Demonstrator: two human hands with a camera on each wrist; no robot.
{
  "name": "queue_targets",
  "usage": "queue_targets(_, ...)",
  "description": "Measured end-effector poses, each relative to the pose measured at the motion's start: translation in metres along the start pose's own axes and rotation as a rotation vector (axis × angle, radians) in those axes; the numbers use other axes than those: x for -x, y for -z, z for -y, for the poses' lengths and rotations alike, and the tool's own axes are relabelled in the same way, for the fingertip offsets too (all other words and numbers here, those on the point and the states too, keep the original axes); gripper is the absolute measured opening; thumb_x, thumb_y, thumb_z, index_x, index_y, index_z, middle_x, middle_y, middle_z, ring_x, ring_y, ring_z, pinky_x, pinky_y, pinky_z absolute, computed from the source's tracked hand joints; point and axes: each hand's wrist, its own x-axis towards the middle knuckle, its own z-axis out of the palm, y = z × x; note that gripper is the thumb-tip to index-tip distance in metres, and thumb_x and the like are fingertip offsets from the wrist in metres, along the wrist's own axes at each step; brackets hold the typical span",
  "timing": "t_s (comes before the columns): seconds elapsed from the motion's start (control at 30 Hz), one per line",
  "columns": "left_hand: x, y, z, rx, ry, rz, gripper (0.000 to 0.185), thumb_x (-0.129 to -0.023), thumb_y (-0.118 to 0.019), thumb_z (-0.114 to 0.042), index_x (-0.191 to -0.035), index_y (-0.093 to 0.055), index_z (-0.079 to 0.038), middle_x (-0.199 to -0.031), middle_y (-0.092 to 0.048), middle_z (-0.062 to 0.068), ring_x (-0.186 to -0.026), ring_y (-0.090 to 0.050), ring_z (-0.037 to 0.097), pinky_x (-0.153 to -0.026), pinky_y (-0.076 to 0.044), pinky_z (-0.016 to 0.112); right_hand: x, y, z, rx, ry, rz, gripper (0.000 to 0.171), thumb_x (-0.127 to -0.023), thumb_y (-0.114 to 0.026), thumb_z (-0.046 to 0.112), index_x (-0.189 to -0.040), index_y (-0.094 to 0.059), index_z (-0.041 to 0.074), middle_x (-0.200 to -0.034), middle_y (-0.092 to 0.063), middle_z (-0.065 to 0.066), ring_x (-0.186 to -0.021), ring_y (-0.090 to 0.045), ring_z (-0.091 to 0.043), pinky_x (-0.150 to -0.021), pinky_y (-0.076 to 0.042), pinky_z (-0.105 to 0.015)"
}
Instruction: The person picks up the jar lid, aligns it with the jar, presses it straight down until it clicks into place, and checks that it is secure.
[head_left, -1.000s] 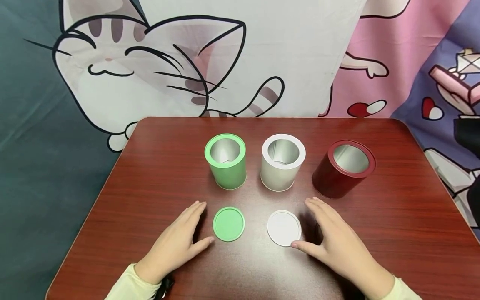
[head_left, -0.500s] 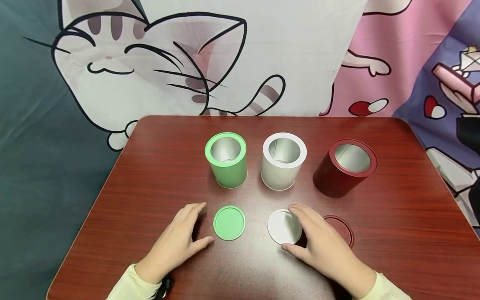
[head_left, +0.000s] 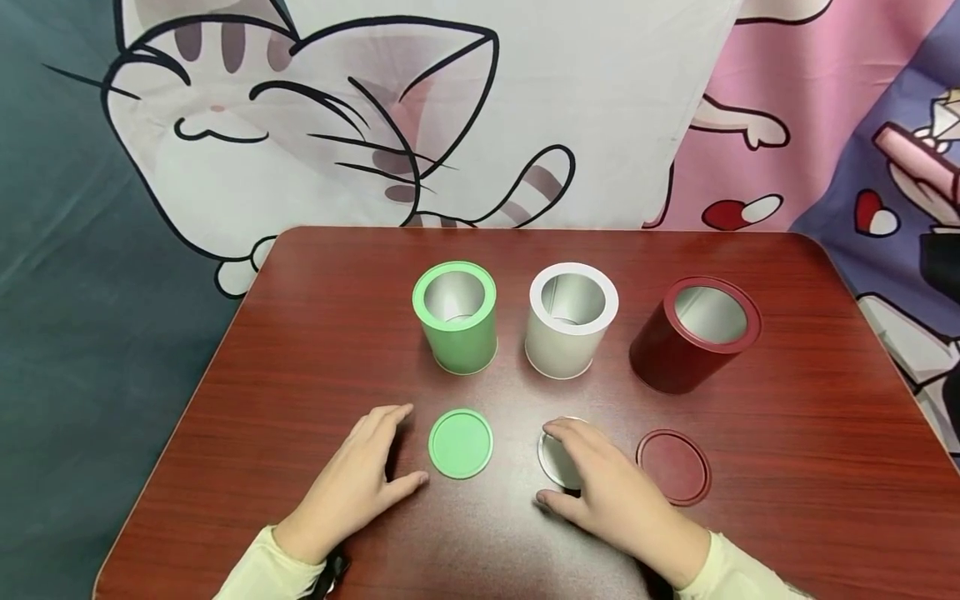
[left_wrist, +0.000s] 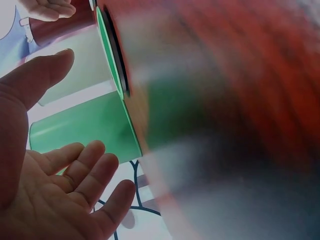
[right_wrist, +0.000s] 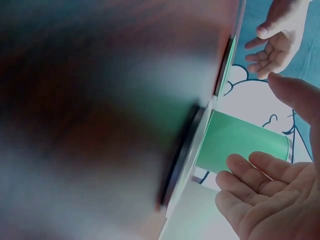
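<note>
My left hand [head_left: 351, 483] rests beside the green lid [head_left: 461, 443], fingers loosely extended and holding nothing. The right hand [head_left: 618, 487] hovers over the white lid [head_left: 557, 461], thumb and fingers spread apart around it and covering its right part. In the right wrist view the white lid [right_wrist: 192, 155] lies flat on the table, apart from the fingers. A dark red lid [head_left: 673, 467] lies to the right, just beyond the right hand. Behind the lids stand an open green can [head_left: 459, 342], an open white can [head_left: 562, 348] and an open dark red can [head_left: 671, 354].
The brown wooden table [head_left: 300, 350] has rounded far corners and its back edge meets a hanging cloth [head_left: 600, 92] with a cat print. Past the right edge, a black object [head_left: 941, 267] is partly in view.
My right hand has moved left, from the white lid's right side to over it, uncovering the dark red lid. The left hand stays in place. The view has shifted slightly.
</note>
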Motion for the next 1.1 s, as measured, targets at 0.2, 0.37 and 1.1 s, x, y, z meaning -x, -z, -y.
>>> queue_targets(0.2,0.001,-0.002,0.002,-0.008,0.005,0.006,0.080,-0.071,-0.091,-0.029,-0.133,-0.054,0.004,-0.127,-0.058,0.013,-0.116,-0.057,0.030,-0.099,-0.047,0.047,-0.004,-0.003,0.003,-0.007,0.027,-0.014,0.069,-0.069,-0.090,0.033,-0.126,-0.061,0.005,-0.125,-0.062,-0.002,-0.121,-0.058,-0.020,-0.102,-0.048,-0.041)
queue_targets(0.37,0.000,-0.003,0.003,-0.022,-0.008,0.003,0.078,-0.070,-0.092,-0.029,-0.130,-0.055,0.005,-0.123,-0.058,0.013,-0.113,-0.057,0.030,-0.097,-0.048,0.047,-0.007,-0.005,0.007,-0.014,0.035,-0.010,0.068,-0.070,-0.090,0.031,-0.126,-0.061,0.005,-0.125,-0.062,-0.001,-0.122,-0.057,-0.020,-0.102,-0.048,-0.040)
queue_targets(1.1,0.001,-0.008,0.003,-0.152,-0.023,0.028,0.076,-0.069,-0.090,-0.033,-0.127,-0.057,0.004,-0.121,-0.059,0.014,-0.110,-0.058,0.034,-0.092,-0.048,0.052,-0.015,-0.021,0.023,0.031,0.069,0.001,0.068,-0.072,-0.088,0.031,-0.128,-0.061,0.001,-0.128,-0.061,-0.008,-0.121,-0.058,-0.025,-0.103,-0.048,-0.042)
